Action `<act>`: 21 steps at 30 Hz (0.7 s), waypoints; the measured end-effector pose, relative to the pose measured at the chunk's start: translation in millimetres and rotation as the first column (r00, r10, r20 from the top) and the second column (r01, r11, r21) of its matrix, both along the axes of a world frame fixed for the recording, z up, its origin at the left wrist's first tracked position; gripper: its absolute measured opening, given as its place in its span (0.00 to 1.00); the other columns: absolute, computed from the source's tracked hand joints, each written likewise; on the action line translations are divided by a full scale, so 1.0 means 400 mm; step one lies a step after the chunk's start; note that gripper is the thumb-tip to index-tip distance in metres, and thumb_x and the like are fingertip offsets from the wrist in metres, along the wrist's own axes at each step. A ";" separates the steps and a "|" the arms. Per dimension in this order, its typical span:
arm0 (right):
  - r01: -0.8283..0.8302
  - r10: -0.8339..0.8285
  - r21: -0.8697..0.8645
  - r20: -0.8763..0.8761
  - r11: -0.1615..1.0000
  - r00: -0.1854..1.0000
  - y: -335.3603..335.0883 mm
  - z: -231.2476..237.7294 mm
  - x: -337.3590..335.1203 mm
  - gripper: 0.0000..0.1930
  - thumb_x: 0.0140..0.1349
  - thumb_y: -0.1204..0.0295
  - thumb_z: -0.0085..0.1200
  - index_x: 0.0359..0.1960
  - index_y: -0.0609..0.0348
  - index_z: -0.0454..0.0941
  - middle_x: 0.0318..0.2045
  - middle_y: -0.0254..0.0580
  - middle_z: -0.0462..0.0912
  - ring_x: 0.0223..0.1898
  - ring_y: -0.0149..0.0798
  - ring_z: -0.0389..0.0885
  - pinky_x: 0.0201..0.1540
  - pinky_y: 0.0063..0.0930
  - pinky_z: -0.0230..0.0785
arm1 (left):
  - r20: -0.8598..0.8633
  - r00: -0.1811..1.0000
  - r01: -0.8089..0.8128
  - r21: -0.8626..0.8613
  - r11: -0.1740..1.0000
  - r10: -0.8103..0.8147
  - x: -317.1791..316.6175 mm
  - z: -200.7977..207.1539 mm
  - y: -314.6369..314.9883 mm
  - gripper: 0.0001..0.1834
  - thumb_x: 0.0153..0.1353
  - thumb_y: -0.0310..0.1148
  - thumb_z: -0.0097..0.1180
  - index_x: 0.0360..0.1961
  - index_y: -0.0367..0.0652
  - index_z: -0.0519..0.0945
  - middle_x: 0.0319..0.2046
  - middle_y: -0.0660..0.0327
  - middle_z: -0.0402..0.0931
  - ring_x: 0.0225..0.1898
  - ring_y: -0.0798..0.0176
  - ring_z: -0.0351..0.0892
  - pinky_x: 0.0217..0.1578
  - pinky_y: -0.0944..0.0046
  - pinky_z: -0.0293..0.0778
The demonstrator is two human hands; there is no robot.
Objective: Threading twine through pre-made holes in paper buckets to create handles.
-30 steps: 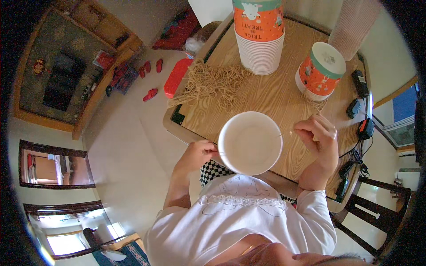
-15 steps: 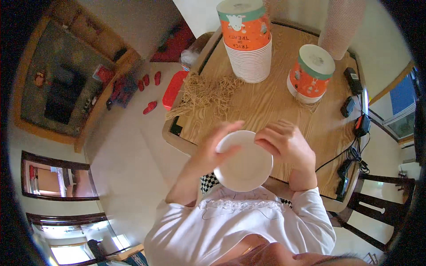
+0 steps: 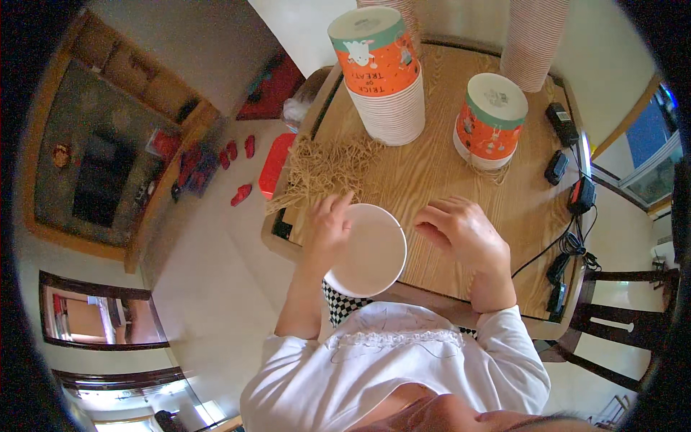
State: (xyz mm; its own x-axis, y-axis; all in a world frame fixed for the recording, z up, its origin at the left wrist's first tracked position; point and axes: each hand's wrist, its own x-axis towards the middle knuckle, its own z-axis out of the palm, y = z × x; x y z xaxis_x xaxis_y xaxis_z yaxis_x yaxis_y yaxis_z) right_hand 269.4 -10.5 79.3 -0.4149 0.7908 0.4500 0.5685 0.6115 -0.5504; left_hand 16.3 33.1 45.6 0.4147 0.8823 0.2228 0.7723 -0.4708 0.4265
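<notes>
A round white paper bucket tilts its open mouth up toward me at the table's front edge. My left hand grips it at the left side of its rim, fingers bent over the edge. To the right, apart from the bucket, my right hand is closed with the fingertips pressed together. Whatever they hold, if anything, is hidden. Beyond my left hand lies a loose heap of tan paper-like twine strands. Farther right, an orange and green paper bucket stands upside down.
A tall stack of upturned paper buckets stands at the back of the wooden table, another stack behind on the right. Black adapters and cables run along the right edge. A red container sits beyond the left edge.
The bucket has moved left with my left hand, which has closed on its rim. My right hand has come away from the rim and now stands apart from it.
</notes>
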 end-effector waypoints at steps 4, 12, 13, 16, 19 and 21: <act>-0.025 0.024 0.026 0.044 0.999 0.999 0.007 -0.013 -0.015 0.07 0.50 0.70 0.57 0.28 0.57 0.73 0.25 0.39 0.76 0.29 0.46 0.76 0.31 0.37 0.67 | 0.333 0.876 0.360 0.033 0.933 -0.349 0.094 0.080 -0.055 0.32 0.47 0.27 0.62 0.56 0.42 0.68 0.43 0.51 0.72 0.44 0.51 0.74 0.46 0.57 0.69; -0.103 0.106 0.108 -0.029 0.989 0.994 -0.005 0.011 -0.041 0.07 0.51 0.70 0.58 0.28 0.57 0.74 0.24 0.39 0.77 0.27 0.44 0.76 0.28 0.36 0.66 | 0.430 0.902 0.148 -0.390 0.909 0.038 0.073 0.061 -0.106 0.15 0.49 0.27 0.64 0.41 0.39 0.80 0.19 0.63 0.72 0.20 0.71 0.69 0.23 0.72 0.67; -0.118 0.124 0.106 -0.055 0.987 0.991 -0.006 0.014 -0.039 0.06 0.51 0.71 0.57 0.28 0.57 0.74 0.24 0.39 0.76 0.26 0.44 0.76 0.28 0.36 0.66 | 0.513 0.858 0.141 -0.241 0.960 0.002 0.056 0.049 -0.104 0.12 0.50 0.25 0.63 0.37 0.40 0.81 0.19 0.63 0.72 0.20 0.73 0.68 0.22 0.72 0.65; -0.103 0.111 0.083 -0.090 0.991 0.990 -0.013 0.005 -0.018 0.05 0.51 0.72 0.57 0.28 0.58 0.74 0.22 0.38 0.75 0.26 0.44 0.75 0.28 0.35 0.65 | 0.539 0.842 0.064 -0.139 0.988 0.021 0.006 0.084 -0.114 0.06 0.51 0.22 0.61 0.32 0.40 0.82 0.22 0.65 0.73 0.22 0.75 0.69 0.22 0.73 0.64; -0.065 0.068 0.039 -0.080 0.997 0.995 -0.017 -0.008 -0.016 0.05 0.52 0.73 0.56 0.27 0.57 0.74 0.21 0.38 0.74 0.26 0.44 0.75 0.28 0.35 0.65 | 0.419 0.898 -0.039 -0.229 0.973 0.134 -0.049 0.065 -0.112 0.05 0.52 0.22 0.60 0.31 0.41 0.83 0.25 0.62 0.75 0.29 0.70 0.75 0.27 0.72 0.67; -0.051 0.052 0.014 -0.057 0.999 0.997 -0.019 -0.014 -0.023 0.04 0.52 0.73 0.56 0.27 0.57 0.74 0.22 0.38 0.74 0.26 0.44 0.75 0.28 0.35 0.65 | 0.371 0.926 -0.011 -0.159 0.987 0.070 -0.068 0.039 -0.105 0.08 0.51 0.22 0.60 0.34 0.41 0.82 0.28 0.61 0.75 0.31 0.66 0.75 0.30 0.68 0.69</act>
